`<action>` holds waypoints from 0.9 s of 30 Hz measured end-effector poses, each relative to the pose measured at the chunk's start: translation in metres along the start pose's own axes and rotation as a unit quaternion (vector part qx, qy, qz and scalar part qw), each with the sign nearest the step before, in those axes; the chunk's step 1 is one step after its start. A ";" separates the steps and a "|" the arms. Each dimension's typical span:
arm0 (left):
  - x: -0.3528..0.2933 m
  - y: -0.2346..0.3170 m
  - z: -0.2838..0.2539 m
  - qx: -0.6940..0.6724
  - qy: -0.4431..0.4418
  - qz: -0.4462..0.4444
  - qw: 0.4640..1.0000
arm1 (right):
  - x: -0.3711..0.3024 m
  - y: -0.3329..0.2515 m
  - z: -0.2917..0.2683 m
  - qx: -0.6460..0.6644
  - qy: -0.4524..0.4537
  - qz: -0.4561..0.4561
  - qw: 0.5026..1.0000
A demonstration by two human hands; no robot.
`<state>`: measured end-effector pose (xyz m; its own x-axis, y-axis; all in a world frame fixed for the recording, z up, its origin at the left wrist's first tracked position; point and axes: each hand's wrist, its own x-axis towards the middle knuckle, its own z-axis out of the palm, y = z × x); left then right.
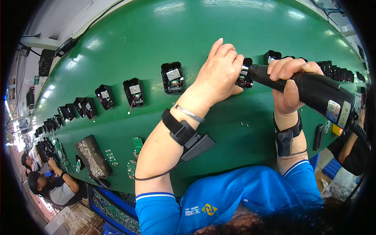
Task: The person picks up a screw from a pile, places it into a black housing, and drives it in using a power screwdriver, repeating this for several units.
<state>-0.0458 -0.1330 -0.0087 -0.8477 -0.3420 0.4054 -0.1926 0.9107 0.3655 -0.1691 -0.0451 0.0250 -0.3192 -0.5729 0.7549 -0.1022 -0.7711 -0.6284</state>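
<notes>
My right hand [290, 74] is wrapped round a thick black electric screwdriver [323, 94], a cord trailing from its rear end. Its tip points left into an open black housing [246, 83] holding a green board and small wires. My left hand [219, 72] grips this housing from its left side, and the back of the hand hides part of it. Just left stands another black housing [166, 80] with a silver metal block, a green board and a red-white wire inside. Two small screws [244, 124] lie on the green table below my hands.
More black housings [133, 92] line the green table [203, 31] to both sides. Nearer me lie a box of screws [94, 156], green circuit boards [137, 145] and a black tool [319, 137]. A co-worker [58, 188] sits at left; another person's arm [350, 147] shows at right.
</notes>
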 end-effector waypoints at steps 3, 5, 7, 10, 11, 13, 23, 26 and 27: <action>0.000 0.000 0.000 -0.009 -0.003 0.006 1.000 | 0.001 -0.001 0.001 0.001 -0.036 0.006 0.999; -0.001 0.000 0.001 -0.008 0.001 0.012 1.000 | 0.001 -0.002 0.003 -0.007 -0.067 0.008 0.998; -0.003 -0.001 0.001 -0.005 -0.003 0.010 1.000 | -0.001 0.003 0.007 -0.004 -0.046 0.021 0.999; -0.002 0.001 0.001 -0.007 -0.005 0.009 1.000 | 0.000 0.003 0.006 -0.013 -0.041 0.014 0.999; -0.002 0.001 0.001 -0.012 -0.006 0.010 1.000 | -0.001 0.002 0.006 -0.018 -0.039 0.021 0.999; -0.003 0.001 0.001 -0.010 0.008 0.012 1.000 | -0.005 0.002 0.004 -0.162 -0.060 -0.002 0.985; -0.009 -0.004 -0.006 -0.055 0.001 0.035 0.998 | 0.002 -0.003 0.027 -0.112 -0.098 0.104 0.983; -0.010 0.000 -0.005 -0.044 0.008 0.026 0.999 | 0.003 -0.001 0.016 -0.077 -0.062 0.083 0.992; -0.010 0.002 -0.006 -0.046 0.005 0.027 0.999 | 0.003 -0.003 0.017 -0.054 -0.027 0.104 0.993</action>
<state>-0.0349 -0.1293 -0.0072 -0.8501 -0.2960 0.4355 -0.1004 0.9030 0.4177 -0.1541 -0.0497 0.0325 -0.2939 -0.7323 0.6143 -0.1402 -0.6027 -0.7855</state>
